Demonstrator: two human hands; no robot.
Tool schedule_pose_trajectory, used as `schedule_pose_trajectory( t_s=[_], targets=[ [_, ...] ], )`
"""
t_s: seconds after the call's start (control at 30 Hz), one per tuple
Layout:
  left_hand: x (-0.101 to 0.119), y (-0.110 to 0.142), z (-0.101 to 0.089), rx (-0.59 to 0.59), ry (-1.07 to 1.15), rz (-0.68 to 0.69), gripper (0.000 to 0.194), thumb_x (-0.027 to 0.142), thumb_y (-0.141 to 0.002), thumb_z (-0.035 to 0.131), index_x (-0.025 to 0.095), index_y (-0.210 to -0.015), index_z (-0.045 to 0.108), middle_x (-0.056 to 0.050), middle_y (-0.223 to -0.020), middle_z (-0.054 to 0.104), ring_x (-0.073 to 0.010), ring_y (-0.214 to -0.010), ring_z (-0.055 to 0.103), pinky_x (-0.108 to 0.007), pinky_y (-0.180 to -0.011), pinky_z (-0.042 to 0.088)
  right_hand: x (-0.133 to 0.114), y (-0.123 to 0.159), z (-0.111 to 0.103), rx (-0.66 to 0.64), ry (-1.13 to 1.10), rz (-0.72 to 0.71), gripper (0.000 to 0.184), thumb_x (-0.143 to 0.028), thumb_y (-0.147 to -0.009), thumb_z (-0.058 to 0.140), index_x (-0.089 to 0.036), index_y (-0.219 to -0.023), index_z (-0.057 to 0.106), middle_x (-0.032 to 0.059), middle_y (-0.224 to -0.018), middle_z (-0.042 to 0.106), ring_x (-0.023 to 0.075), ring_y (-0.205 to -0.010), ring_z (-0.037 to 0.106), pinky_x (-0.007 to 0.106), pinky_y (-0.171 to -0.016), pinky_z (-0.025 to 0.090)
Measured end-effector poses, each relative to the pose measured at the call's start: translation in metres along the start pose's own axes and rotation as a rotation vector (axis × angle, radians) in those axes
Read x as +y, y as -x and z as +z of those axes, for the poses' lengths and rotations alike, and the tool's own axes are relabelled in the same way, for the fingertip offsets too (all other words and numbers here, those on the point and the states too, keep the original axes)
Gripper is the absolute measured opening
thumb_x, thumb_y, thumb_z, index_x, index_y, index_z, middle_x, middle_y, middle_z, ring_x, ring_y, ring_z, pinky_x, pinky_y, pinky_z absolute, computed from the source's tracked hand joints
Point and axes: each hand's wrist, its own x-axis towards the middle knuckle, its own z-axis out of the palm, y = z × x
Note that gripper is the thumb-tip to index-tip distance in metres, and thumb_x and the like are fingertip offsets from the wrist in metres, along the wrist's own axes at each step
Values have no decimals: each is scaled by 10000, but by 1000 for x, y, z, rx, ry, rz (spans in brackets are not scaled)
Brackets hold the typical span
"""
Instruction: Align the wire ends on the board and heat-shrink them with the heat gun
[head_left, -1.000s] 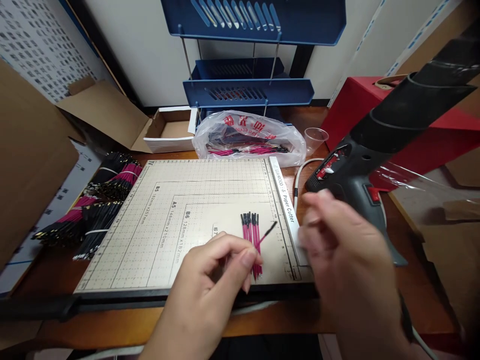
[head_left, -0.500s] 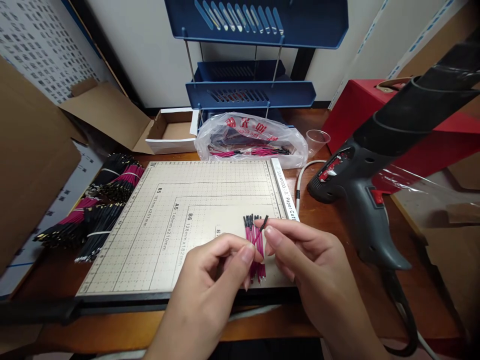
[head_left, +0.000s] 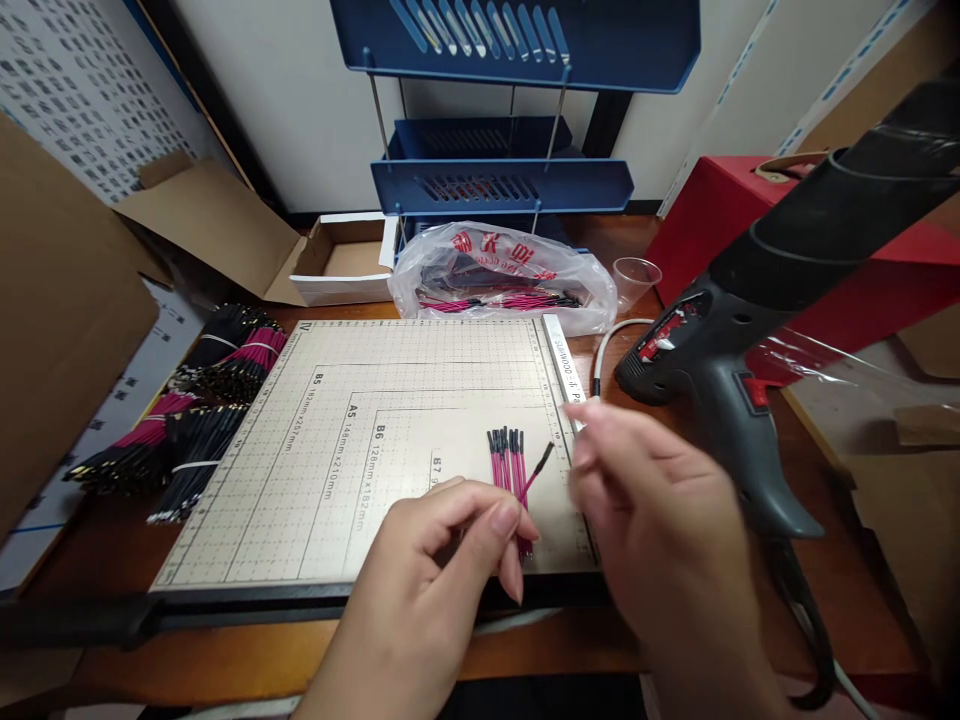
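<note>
My left hand pinches a short pink wire between thumb and forefinger. The wire's black-sleeved end points up and to the right; its lower part is hidden by my fingers. Just behind lies a row of similar pink wires with black ends, flat on a paper cutter board with printed grid lines. To the right, over the board's edge, my right hand is apart from the wire. Its fingers look curled but are smeared by motion, so I cannot make out whether they hold anything.
A hot air gun stands at the right before a red box. Behind the board are a plastic bag of wires, a clear cup and a blue rack. Banded wire bundles lie left, near an open carton.
My right hand has moved away to the right from the wire's black end. My left hand still grips the wire, slightly lower, and the wire's black end now points farther right.
</note>
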Motion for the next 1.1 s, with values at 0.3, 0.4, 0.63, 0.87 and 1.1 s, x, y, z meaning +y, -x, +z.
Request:
schedule_pose_trajectory(
  t_s=[0.3, 0.4, 0.63, 0.87, 1.1],
  targets=[
    [1, 3, -3, -11, 12, -49, 347, 400, -1030, 466, 222, -827, 683, 24, -631, 698, -125, -618, 594, -244, -631, 421, -6, 0, -19, 30, 171, -168, 321, -503, -913, 662, -221, -795, 759, -19, -635, 602, 29, -466, 442, 167, -459, 365],
    [0, 5, -6, 93, -110, -63, 363, 444, -1015, 483, 228, -800, 681, 18, -623, 675, -141, -598, 568, -269, -597, 400, -4, 6, -24, 3, 375, -232, 326, -476, -946, 626, -226, -778, 751, -35, -545, 537, 44, -480, 449, 171, -477, 366],
    [-11, -12, -11, 403, -856, 121, 348, 331, -942, 516, 211, -616, 499, 30, -522, 533, -163, -567, 480, -360, -700, 324, 4, 8, -33, -147, 958, -497, 223, -299, -964, 584, -276, -1156, 694, -15, -969, 758, 121, -731, 653, 287, -676, 459],
    [-15, -18, -2, 275, -967, 154, 328, 333, -968, 520, 204, -667, 534, 10, -620, 582, -181, -642, 499, -374, -713, 273, 21, 13, -27, -218, 1219, -627, 51, -251, -919, 655, -270, -955, 685, -29, -917, 690, 172, -818, 582, 353, -742, 318],
    [-18, -11, -6, 240, -903, 208, 146, 290, -991, 523, 216, -888, 594, -21, -911, 645, -216, -872, 551, -390, -801, 299, 22, 16, -20, -338, 1119, -622, 133, -124, -933, 579, -247, -914, 627, -53, -951, 660, 124, -834, 561, 325, -759, 317]
  ],
)
